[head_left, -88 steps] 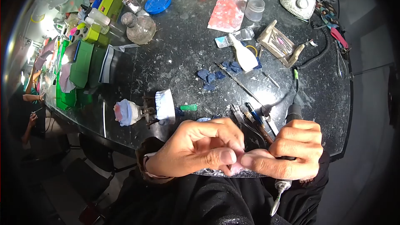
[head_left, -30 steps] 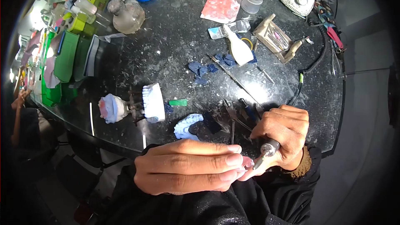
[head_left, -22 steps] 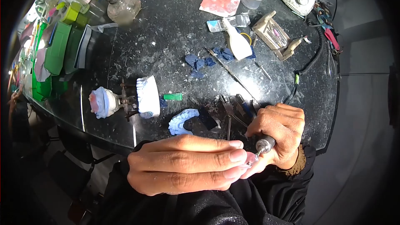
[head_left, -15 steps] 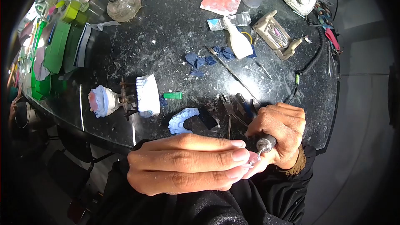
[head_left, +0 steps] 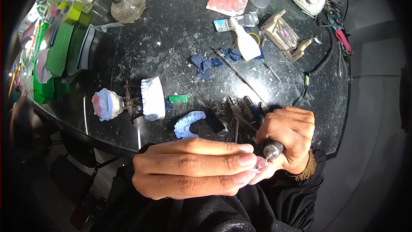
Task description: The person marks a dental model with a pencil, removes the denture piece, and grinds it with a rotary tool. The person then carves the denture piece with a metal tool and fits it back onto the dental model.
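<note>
My left hand (head_left: 193,167) is closed, its fingers pressed together on a small pink, partly clear denture piece (head_left: 261,163). Most of that piece is hidden by the fingertips. My right hand (head_left: 289,133) wraps around a rotary handpiece (head_left: 274,149), whose thin bur touches or nearly touches the pink piece. The right thumb lies close under the same piece. Just beyond my hands rests a blue-white horseshoe-shaped dental cast (head_left: 185,125). Pliers (head_left: 240,114) lie near my right knuckles.
Left of centre, an articulator (head_left: 132,102) joins a white cast (head_left: 152,99) and a blue-and-pink one. A green stick (head_left: 178,98), blue scraps, a long metal tool (head_left: 240,76), a white bottle (head_left: 246,45), a tool holder (head_left: 281,36) and a glass flask (head_left: 128,5) lie farther back.
Both hands keep their grips and have hardly moved. A blurred brownish shape at the far left edge has shifted.
</note>
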Demonstrator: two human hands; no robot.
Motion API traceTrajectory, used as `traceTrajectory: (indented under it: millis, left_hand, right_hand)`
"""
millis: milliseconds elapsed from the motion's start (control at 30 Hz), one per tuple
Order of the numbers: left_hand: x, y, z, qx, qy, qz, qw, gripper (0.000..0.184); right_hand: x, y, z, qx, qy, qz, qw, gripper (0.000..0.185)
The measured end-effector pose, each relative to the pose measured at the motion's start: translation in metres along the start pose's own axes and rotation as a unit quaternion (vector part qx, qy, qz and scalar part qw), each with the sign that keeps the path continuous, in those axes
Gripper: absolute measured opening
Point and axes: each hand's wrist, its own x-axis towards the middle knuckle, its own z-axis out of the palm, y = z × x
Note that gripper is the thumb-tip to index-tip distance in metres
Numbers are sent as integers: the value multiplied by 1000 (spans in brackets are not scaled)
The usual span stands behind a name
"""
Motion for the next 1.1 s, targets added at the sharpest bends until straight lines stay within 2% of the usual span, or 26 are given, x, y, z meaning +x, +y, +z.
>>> traceTrajectory:
  millis: [167, 267, 300, 400, 467, 500, 600, 633, 767, 1100]
  left_hand:
    - [0, -1, 0, 6, -5, 10, 1000, 28]
    - [0, 2, -6, -84, -27, -88, 992, 34]
    - [-6, -3, -6, -109, -31, -89, 990, 44]
    - [-8, 2, -2, -175, 13, -250, 952, 42]
    - [-5, 3, -1, -204, 20, -283, 937, 33]
    - [-8, 1, 0, -206, 23, -282, 937, 31]
    - [-8, 2, -3, -235, 25, -308, 922, 31]
    - [-8, 2, -3, -237, 30, -314, 919, 30]
    - [-9, 2, -2, -219, 26, -329, 918, 28]
    - [-11, -1, -1, -173, 23, -315, 933, 27]
  right_hand:
    - [0, 4, 2, -10, 22, -29, 999, 57]
    - [3, 3, 1, -2, 35, -39, 999, 60]
    - [4, 4, 2, 3, 51, -35, 998, 60]
    - [4, 1, 3, 6, 60, -4, 998, 59]
    - [4, -1, 2, 21, 48, 24, 998, 59]
    - [4, -3, -2, -1, 14, 50, 999, 57]
    - [1, -5, 0, -61, 8, 79, 995, 59]
    - [3, -8, -2, -45, 18, 86, 995, 53]
    - [0, -12, -5, -81, 6, 91, 993, 48]
    - [-1, -15, -6, -140, 5, 98, 985, 51]
